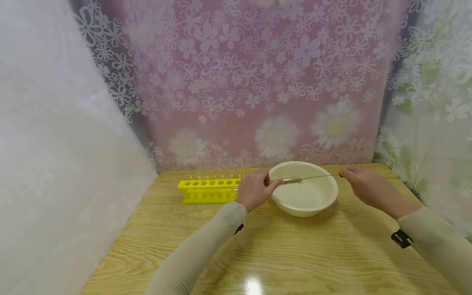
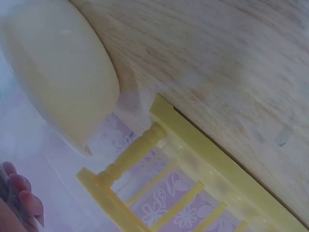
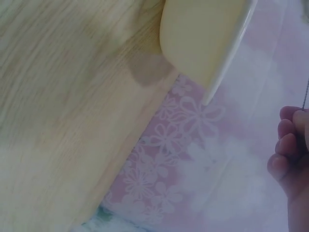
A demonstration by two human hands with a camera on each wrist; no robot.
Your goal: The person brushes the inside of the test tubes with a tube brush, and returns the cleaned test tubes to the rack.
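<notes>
My left hand [image 1: 256, 189] grips a clear glass test tube [image 1: 287, 180], held nearly level with its mouth to the right over a cream basin [image 1: 303, 209]. A thin wire-handled test tube brush [image 1: 318, 176] has its bristles at the tube's mouth. At the right, my right hand [image 1: 365, 186] pinches the wire's far end. The right wrist view shows that hand's curled fingers [image 3: 288, 140] on the twisted wire [image 3: 306, 94]. In the left wrist view only fingertips of the left hand [image 2: 21, 191] appear, around the glass.
A yellow test tube rack [image 1: 206, 192] stands left of the basin, with several clear tubes upright in its back part. The wooden table [image 1: 228, 254] ends at a flowered pink curtain [image 1: 258, 82]. White sheeting [image 1: 66, 143] hangs at the left, floral sheeting [image 1: 435, 102] at the right.
</notes>
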